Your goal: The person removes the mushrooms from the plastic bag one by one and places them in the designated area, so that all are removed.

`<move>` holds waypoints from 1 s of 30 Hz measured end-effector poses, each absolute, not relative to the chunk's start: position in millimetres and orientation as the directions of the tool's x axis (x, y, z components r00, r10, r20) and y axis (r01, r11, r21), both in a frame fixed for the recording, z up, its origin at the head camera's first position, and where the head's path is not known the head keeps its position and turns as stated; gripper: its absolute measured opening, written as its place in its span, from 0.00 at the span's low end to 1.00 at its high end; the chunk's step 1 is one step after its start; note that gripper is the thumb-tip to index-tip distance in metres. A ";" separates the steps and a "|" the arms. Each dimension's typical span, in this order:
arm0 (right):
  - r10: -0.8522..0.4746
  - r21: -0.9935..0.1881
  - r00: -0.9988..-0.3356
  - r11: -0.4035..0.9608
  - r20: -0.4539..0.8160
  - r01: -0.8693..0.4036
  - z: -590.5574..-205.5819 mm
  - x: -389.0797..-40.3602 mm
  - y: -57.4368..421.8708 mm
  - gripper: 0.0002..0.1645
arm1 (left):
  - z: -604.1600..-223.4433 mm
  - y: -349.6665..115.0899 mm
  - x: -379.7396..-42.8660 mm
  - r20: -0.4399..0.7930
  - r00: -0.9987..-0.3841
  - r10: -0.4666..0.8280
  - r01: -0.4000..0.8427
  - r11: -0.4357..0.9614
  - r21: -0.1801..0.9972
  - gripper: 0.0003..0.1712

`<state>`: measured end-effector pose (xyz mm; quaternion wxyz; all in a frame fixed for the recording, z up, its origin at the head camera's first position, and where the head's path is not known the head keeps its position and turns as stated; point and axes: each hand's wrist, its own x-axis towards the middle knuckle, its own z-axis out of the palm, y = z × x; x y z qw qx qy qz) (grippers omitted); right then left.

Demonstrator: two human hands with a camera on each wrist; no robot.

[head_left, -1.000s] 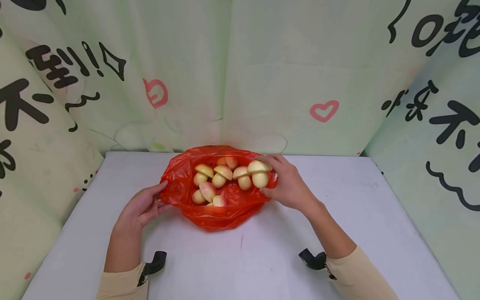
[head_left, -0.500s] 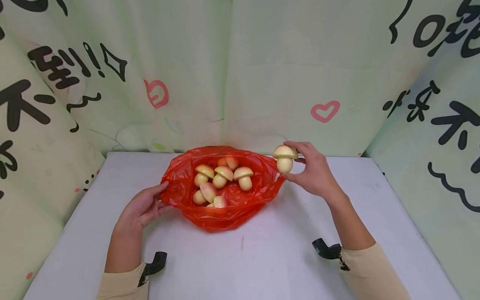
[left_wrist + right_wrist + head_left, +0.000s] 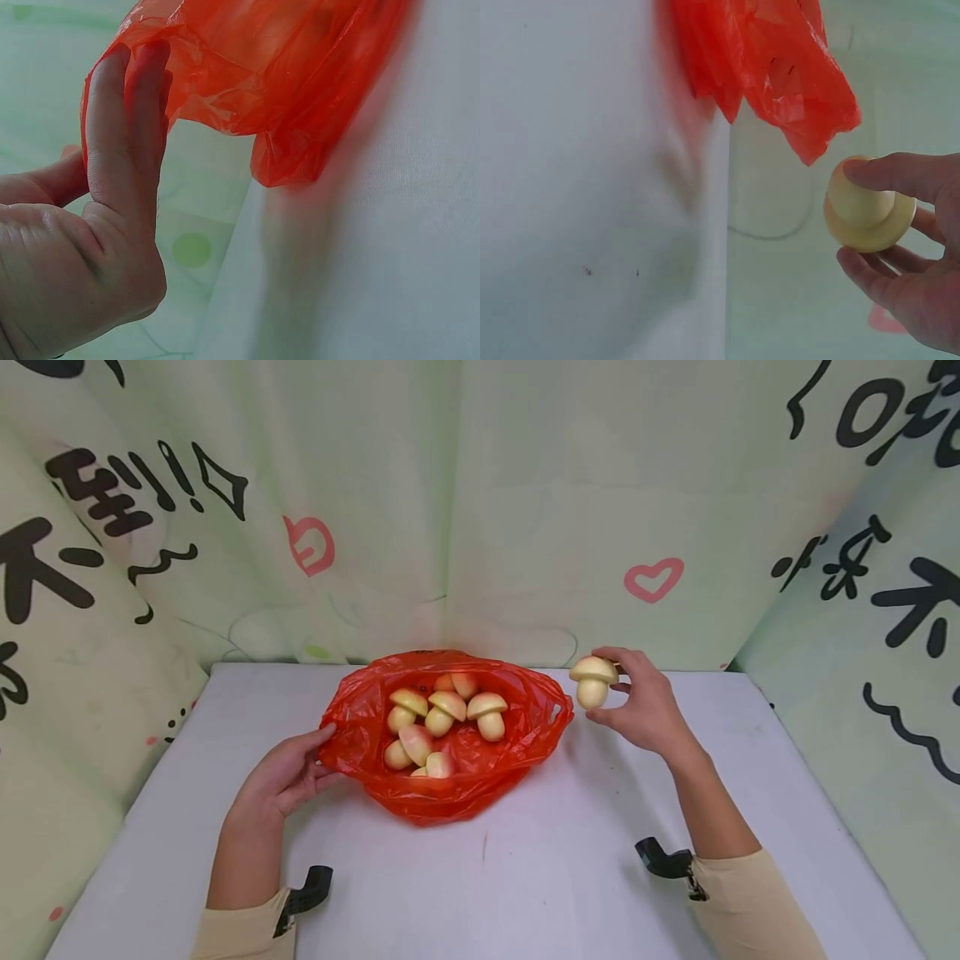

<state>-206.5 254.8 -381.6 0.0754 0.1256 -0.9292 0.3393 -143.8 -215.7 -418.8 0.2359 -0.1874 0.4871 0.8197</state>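
Observation:
A red plastic bag (image 3: 450,800) lies with its mouth spread wide on the white table. Inside it are several pale yellow mushrooms (image 3: 489,717), some with a pinkish tint. My left hand (image 3: 288,777) pinches the bag's left rim, the thumb on one side and fairly straight fingers (image 3: 109,127) on the other. To the right of the bag, my right hand (image 3: 648,710) holds one cream mushroom (image 3: 593,682) upright above the table, stem down. In the right wrist view the thumb presses the mushroom's stem (image 3: 859,196) and the fingertips support its cap.
The white table (image 3: 480,893) ends at a pale green curtain (image 3: 525,527) behind the bag. Curtains with black writing stand at the left and right. A black wrist mount (image 3: 309,889) sits on the left forearm and another mount (image 3: 663,860) on the right.
My right hand has carried the mushroom from over the bag's right side out to the right. The bag's right rim has sprung outward, free of that hand. The left hand stays put.

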 end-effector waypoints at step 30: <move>-0.160 -0.554 -0.986 0.817 0.050 -0.161 -423.4 -221.9 268.9 0.44 | -418.7 -215.8 -143.1 -0.529 -0.824 0.204 -0.561 -0.427 0.709 0.26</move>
